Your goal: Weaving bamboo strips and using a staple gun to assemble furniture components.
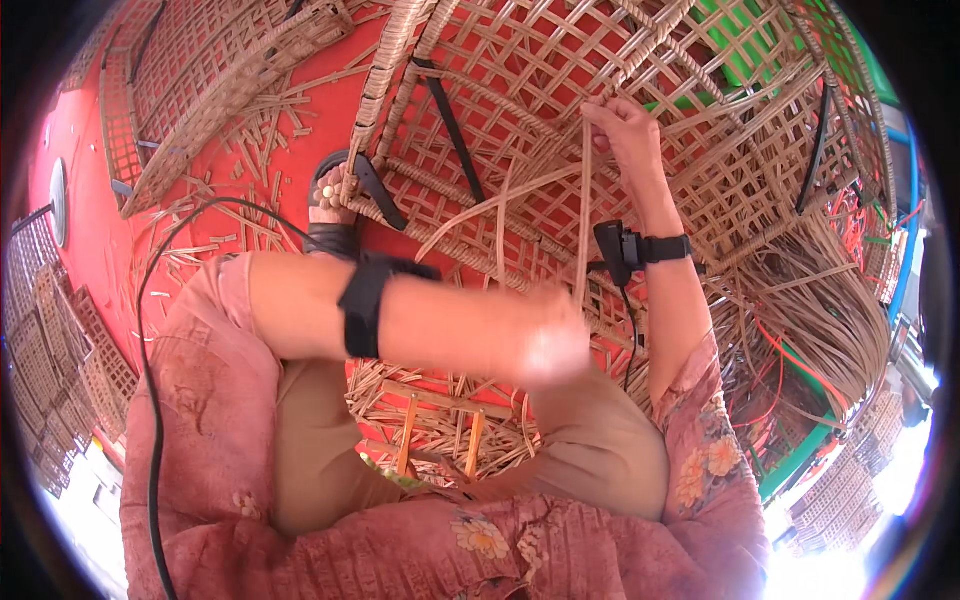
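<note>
A large tan woven wicker basket with an open lattice lies in front of me, its rims wrapped in strip. My right hand is raised to a rib of the basket, fingers closed in a pinch on a pale wicker strip. From there the strip runs down toward my left hand. That hand is over my lap, smeared by motion, so its fingers and any hold on the strip cannot be made out. Other loose strip ends cross the basket's near side. Dark straps are fixed to the lattice.
Another woven piece lies at the far left on the red floor, among scattered offcuts. A bundle of long strips hangs at the right. A small wooden frame stands between my legs. A black cable runs along my left side.
</note>
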Action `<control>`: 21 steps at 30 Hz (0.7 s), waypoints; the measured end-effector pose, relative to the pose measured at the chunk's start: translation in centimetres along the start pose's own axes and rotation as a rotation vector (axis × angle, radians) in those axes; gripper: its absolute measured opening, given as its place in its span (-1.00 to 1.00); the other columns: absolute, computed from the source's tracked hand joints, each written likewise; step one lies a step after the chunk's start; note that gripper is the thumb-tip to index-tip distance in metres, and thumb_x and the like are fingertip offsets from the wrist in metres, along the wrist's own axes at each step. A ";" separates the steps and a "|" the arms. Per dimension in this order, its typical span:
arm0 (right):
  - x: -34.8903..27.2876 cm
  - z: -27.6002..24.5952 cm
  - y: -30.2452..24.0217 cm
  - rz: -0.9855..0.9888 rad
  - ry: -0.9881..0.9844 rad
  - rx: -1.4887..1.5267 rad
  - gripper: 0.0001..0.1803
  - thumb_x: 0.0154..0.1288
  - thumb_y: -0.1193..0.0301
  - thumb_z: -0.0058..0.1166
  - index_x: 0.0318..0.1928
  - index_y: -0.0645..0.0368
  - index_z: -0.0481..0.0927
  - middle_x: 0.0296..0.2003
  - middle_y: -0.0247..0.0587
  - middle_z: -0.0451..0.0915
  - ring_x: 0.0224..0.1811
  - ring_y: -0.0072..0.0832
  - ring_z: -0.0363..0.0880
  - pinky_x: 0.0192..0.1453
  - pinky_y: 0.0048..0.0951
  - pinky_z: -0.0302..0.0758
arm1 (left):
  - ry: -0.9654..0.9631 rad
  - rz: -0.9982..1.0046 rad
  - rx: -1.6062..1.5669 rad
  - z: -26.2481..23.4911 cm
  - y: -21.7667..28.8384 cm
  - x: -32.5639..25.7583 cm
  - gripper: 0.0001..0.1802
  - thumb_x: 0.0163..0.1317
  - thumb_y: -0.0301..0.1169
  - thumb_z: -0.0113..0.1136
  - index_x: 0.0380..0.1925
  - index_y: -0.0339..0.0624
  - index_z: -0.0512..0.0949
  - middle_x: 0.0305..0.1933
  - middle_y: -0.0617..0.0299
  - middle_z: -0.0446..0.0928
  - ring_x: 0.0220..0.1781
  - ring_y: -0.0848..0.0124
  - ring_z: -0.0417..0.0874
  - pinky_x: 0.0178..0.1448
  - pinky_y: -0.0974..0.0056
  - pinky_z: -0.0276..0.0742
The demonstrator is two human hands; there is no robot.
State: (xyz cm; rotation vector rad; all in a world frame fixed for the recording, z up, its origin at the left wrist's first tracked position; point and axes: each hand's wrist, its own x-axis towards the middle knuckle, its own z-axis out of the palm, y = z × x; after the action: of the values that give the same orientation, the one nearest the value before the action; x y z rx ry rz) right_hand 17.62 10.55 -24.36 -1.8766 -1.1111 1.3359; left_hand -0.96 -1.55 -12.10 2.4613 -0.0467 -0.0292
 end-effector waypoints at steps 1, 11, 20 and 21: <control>0.1 -0.5 0.1 0.001 0.005 -0.010 -0.66 0.08 0.22 0.28 -0.35 0.30 0.63 -0.50 -0.39 0.58 -0.49 -0.66 0.49 -0.39 -0.57 0.44 | 0.029 0.190 -0.015 2.3 1.7 0.4 -0.84 -0.16 -0.34 0.17 -0.66 -0.21 0.61 -0.66 0.06 0.54 -0.57 0.18 0.60 -0.51 0.13 0.45; 0.1 1.1 1.9 -0.024 -0.067 0.148 -0.76 0.16 0.52 0.10 -0.12 0.27 0.54 -0.41 -0.32 0.58 -0.43 -0.64 0.56 -0.37 -0.61 0.49 | -0.331 0.641 -0.682 -0.1 5.7 3.4 -0.82 -0.07 -0.31 0.15 -0.60 -0.21 0.57 -0.67 0.09 0.50 -0.60 0.11 0.55 -0.54 0.07 0.41; 1.3 0.3 3.7 -0.033 -0.211 0.264 -0.75 0.21 0.54 0.07 -0.07 0.20 0.55 -0.34 -0.37 0.58 -0.36 -0.63 0.55 -0.28 -0.61 0.50 | 0.067 -0.265 -0.380 -2.9 -4.8 4.1 -0.85 0.05 -0.34 0.11 -0.55 -0.18 0.54 -0.51 0.02 0.54 -0.45 0.09 0.59 -0.46 0.06 0.48; 1.4 -0.2 3.7 -0.045 -0.215 0.266 -0.77 0.19 0.54 0.07 -0.10 0.22 0.56 -0.39 -0.36 0.57 -0.38 -0.65 0.54 -0.31 -0.62 0.47 | 0.389 -0.407 -0.197 -1.7 -8.2 3.9 -0.90 0.08 -0.41 0.11 -0.50 -0.19 0.53 -0.41 0.01 0.54 -0.31 0.09 0.60 -0.34 0.06 0.52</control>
State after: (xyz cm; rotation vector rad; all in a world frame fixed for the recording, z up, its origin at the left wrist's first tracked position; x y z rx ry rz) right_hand 19.16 9.95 -27.97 -1.5365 -1.0138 1.6027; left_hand 3.20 5.72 -15.96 2.1999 0.5958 0.2557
